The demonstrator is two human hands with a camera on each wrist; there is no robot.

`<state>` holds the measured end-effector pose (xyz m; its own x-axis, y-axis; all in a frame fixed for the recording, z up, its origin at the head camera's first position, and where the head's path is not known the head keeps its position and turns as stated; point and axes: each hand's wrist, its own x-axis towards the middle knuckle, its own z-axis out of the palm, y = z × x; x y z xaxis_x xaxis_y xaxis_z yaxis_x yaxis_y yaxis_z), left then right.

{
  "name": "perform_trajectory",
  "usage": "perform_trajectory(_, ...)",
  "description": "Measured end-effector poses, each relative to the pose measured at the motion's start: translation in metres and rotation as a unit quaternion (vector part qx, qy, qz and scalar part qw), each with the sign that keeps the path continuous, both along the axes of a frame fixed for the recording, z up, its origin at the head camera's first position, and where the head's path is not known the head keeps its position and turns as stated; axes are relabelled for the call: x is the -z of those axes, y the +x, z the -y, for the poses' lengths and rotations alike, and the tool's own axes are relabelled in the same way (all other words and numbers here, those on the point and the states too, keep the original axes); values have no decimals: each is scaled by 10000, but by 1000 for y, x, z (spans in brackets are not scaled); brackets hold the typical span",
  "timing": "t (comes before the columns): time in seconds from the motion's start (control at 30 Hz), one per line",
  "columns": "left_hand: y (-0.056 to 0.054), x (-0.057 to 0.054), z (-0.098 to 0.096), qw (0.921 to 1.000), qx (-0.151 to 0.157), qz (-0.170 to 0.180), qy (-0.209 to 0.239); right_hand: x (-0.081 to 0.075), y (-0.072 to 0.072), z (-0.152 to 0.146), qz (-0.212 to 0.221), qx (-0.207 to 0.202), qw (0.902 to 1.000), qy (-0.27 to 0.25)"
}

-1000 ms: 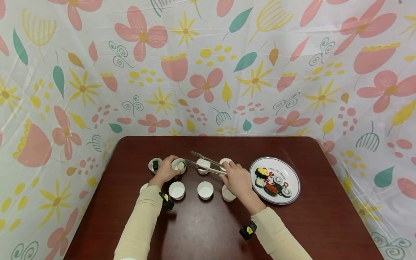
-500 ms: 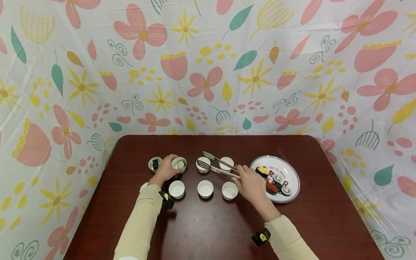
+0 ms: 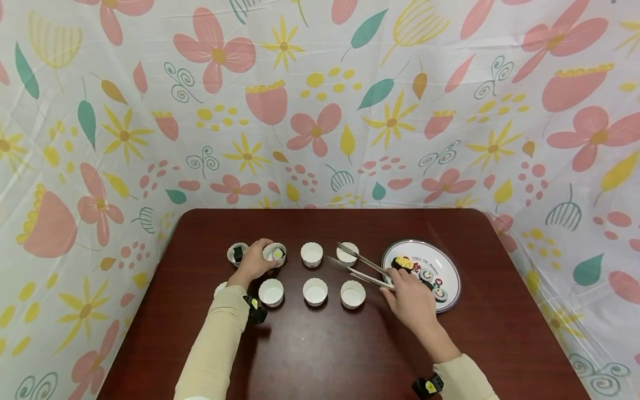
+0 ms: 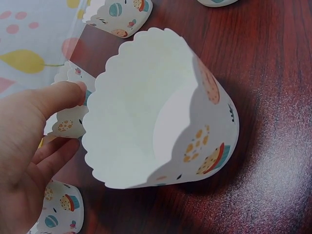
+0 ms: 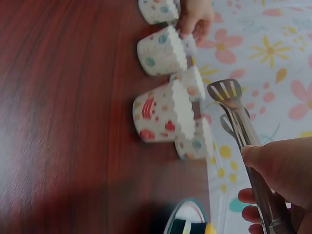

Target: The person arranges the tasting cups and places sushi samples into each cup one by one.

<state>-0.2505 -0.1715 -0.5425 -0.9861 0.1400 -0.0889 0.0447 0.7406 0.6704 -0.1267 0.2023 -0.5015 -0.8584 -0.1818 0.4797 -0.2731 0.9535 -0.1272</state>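
My left hand (image 3: 254, 262) pinches a scalloped white paper baking cup (image 4: 68, 124) in the back row. Inside that cup lies a small sushi piece with a yellow centre (image 3: 277, 254). Metal tongs (image 5: 243, 126) with slotted ends are held in my right hand (image 3: 412, 297), their arms apart with nothing between the tips. The tips overlap the rightmost back cup (image 3: 348, 254) in the head view. To the right, an oval white plate (image 3: 446, 266) carries several sushi pieces, one topped in yellow (image 3: 401, 263); my right hand hides part of it.
At the far left of the back row, a cup (image 3: 231, 257) holds a dark sushi piece (image 3: 238, 253). Other baking cups stand in two rows, among them a back-row cup (image 3: 312, 254) and front ones (image 3: 271, 292). Patterned cloth (image 3: 320, 111) hangs behind the dark red table (image 3: 310, 355).
My right hand has moved right with the tongs, from beside the left hand's cup to the plate's left edge. My left hand has stayed at its cup.
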Motion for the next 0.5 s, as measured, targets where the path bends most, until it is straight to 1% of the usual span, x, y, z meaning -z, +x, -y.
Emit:
perform_trajectory(0.17,-1,1,1,10000,-12,-22,12,0,9,-20,18,236,9996,-168)
perform_trajectory(0.4,-1,2,2,10000,-9,-22,10,-5,20,-51,-121,536,9983,-177)
perform_trajectory(0.5,-1,2,1,10000,-3,-25,-7,-4,25,-64,-82,710,9973,-186)
